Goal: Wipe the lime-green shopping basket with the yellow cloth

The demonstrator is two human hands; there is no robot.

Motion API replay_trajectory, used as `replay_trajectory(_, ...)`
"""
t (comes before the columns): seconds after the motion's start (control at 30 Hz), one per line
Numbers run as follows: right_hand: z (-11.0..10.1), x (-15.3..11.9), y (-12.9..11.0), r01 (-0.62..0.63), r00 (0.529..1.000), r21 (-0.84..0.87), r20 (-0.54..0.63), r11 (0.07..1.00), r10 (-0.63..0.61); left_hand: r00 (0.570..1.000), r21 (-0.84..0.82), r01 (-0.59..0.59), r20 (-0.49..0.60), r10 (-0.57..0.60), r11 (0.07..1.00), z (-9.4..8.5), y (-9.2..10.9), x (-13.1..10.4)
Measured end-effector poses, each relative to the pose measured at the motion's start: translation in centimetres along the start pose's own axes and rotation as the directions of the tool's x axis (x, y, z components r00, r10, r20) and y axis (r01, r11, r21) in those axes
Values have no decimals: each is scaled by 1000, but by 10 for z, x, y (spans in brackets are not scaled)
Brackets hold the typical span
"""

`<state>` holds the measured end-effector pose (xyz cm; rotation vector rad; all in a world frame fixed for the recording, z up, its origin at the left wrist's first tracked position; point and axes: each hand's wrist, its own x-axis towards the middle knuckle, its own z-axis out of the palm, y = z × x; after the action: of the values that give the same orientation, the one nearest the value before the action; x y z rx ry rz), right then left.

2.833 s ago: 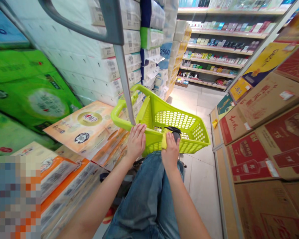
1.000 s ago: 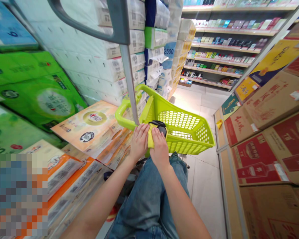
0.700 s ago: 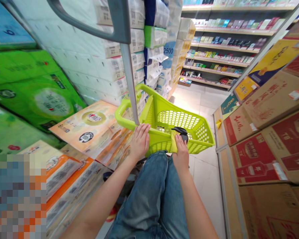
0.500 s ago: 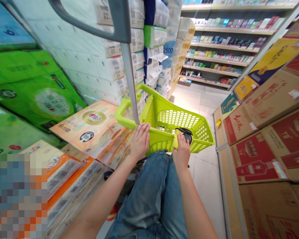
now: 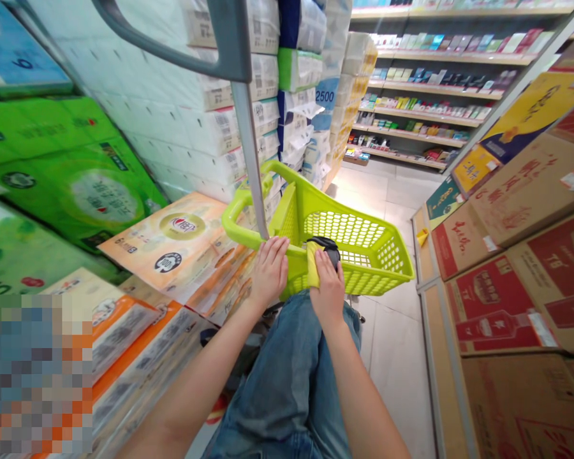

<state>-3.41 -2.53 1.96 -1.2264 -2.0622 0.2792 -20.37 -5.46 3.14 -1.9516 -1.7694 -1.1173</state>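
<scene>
A lime-green shopping basket [image 5: 373, 274] with perforated walls and a grey pull handle [image 5: 249, 121] stands in front of my knees. My left hand [image 5: 270, 268] lies on its near rim, beside the foot of the pull handle, fingers together over the edge and thumb hidden. Further right along that rim, my right hand [image 5: 328, 290] presses a folded yellow cloth [image 5: 312, 264] against the basket. Dark folds of black material [image 5: 332, 248] bunch above those fingers, just inside the basket; whether they belong to the cloth I cannot tell.
Tissue packs [image 5: 220, 127] are stacked high on the left, with an orange carton [image 5: 186, 223] jutting close to the basket. Red and brown cartons [image 5: 502, 299] line the right side. Shelves of small boxes [image 5: 425, 89] stand beyond the tiled floor [image 5: 387, 344].
My right hand has slid left along the near rim with the yellow cloth and black material, closer to my left hand. The left hand and basket stay nearly still.
</scene>
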Motion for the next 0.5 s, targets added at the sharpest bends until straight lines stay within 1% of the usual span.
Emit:
replay_trajectory(0.1, -11, -13, 38, -68, 997, -46, -44, 997, 66, 1000, 3, 4, -6, -4, 1000, 1, 0, 0)
replay_trajectory(0.17, -18, -18, 59, -118, 990, -69, -82, 991, 112, 1000, 4, 4, -4, -4, 1000, 1, 0, 0)
replay_trajectory(0.23, -21, -20, 72, -167, 981, -74, -112, 983, 159, 1000, 3, 4, -5, -4, 1000, 1, 1, 0)
replay_trajectory(0.27, -20, -20, 73, -191, 975, -69, -128, 979, 181, 1000, 3, 5, -7, -5, 1000, 1, 1, 0)
replay_trajectory(0.33, -16, -16, 65, -223, 964, -50, -159, 974, 213, 1000, 2, 9, -10, -9, 1000, 2, 0, 0)
replay_trajectory(0.4, -8, -10, 44, -213, 965, -26, -164, 977, 206, 1000, 0, 10, -8, -10, 1000, 1, 0, 0)
replay_trajectory(0.43, -4, -6, 30, -185, 973, -13, -146, 983, 181, 1000, -1, 9, -5, -9, 1000, 1, 0, -1)
replay_trajectory(0.5, 4, 1, -1, -84, 993, 19, -77, 996, 85, 1000, -3, 6, 6, -6, 1000, 0, -1, 0)
